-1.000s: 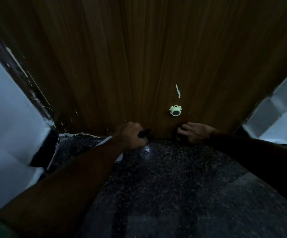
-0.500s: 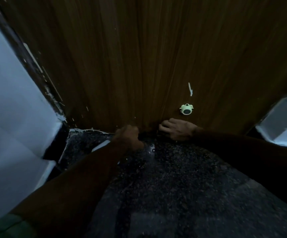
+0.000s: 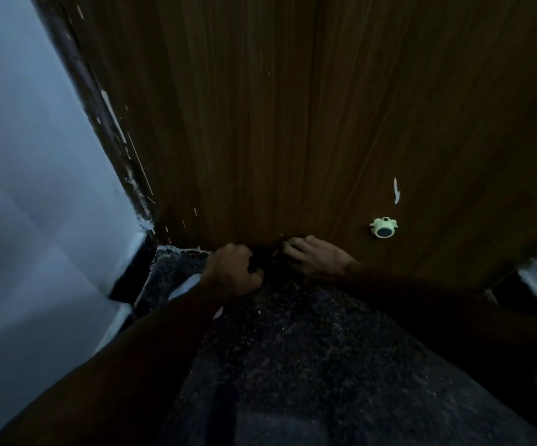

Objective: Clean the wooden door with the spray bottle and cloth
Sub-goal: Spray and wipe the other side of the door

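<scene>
I see the brown wooden door (image 3: 293, 107) filling the upper frame, the pale wall (image 3: 29, 188) at left. Both hands meet at its foot, centre frame: left hand (image 3: 233, 272) beside right hand (image 3: 317, 259). The small round door stopper (image 3: 384, 227) sits on the door, right of them, above the dark speckled floor (image 3: 309, 365).

dim light. a wooden door (image 3: 293, 123) with vertical grain fills the upper view, its bottom edge meeting a dark speckled floor (image 3: 309, 349). the left hand (image 3: 233, 272) is curled round the dark head of a spray bottle (image 3: 191, 284), whose pale body shows beneath the forearm. just beside it, the right hand (image 3: 317, 257) lies flat on a dark cloth (image 3: 277, 255) at the door's foot. a pale green round fitting (image 3: 384, 227) sits on the door to the right, below a white streak (image 3: 396, 189). a pale wall (image 3: 35, 188) stands at left.
</scene>
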